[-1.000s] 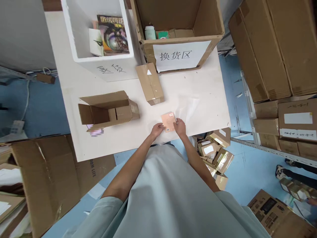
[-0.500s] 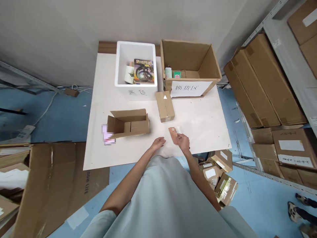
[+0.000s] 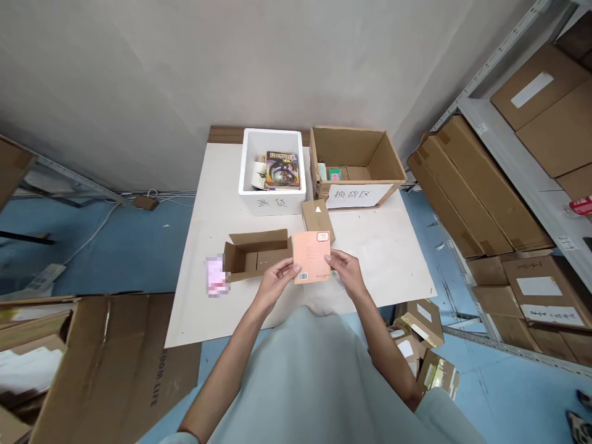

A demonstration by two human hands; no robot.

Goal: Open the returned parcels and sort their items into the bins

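Observation:
Held up in front of me is a thin peach-coloured book (image 3: 311,259), with a barcode at its lower left corner and a red-and-white label at the upper right. My left hand (image 3: 274,285) pinches its left edge, and my right hand (image 3: 349,275) grips the right edge. Just left of the book stands an open cardboard box (image 3: 259,260), its flaps up. Partly covered by the book is a small closed carton (image 3: 318,216) on the white table (image 3: 374,265).
At the back, a white foam box (image 3: 272,203) holds books, and a large open cardboard box (image 3: 395,166) contains a few small items. A pixelated pink item (image 3: 216,276) lies at the left. Shelves with cartons (image 3: 462,185) line the right; more boxes (image 3: 423,320) sit on the floor.
My left hand has come onto the book, which only my right hand held before. The book is now raised and turned so its barcode side faces me. The camera view has tilted up.

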